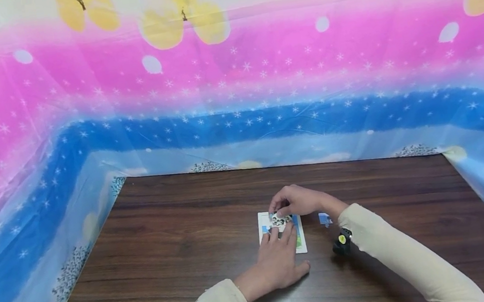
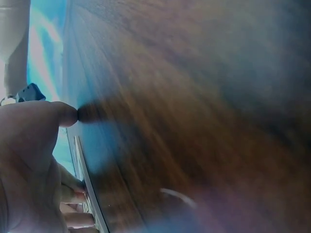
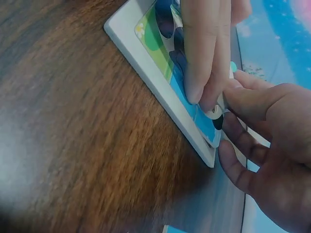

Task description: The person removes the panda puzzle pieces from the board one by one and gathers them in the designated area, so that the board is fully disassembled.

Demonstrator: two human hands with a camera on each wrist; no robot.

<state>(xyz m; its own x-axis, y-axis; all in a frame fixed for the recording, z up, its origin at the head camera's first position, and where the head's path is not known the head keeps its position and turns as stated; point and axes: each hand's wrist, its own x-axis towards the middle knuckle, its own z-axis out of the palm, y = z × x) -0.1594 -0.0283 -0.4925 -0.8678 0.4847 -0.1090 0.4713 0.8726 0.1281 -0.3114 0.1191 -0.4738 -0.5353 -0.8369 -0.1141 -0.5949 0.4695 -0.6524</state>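
Note:
A white-framed jigsaw puzzle (image 1: 303, 248) with a panda picture lies on the wooden table. My left hand (image 1: 278, 262) lies over its near part, fingers extended and fingertips touching the pieces, thumb out to the side. At the far end, my right hand (image 1: 300, 200) pinches a panda-face puzzle piece (image 1: 280, 221) between thumb and fingers. In the right wrist view, the right hand (image 3: 272, 131) grips at the board's corner, right beside the left fingers (image 3: 199, 58). The left wrist view shows the left palm (image 2: 26, 160) and the board's edge (image 2: 90, 184); the pieces are hidden there.
One loose blue puzzle piece (image 1: 325, 219) lies on the table right of the board, near the right wrist. A black wrist camera (image 1: 341, 243) hangs below the right sleeve. A patterned pink and blue cloth (image 1: 239, 126) borders the dark wooden table (image 1: 178, 219).

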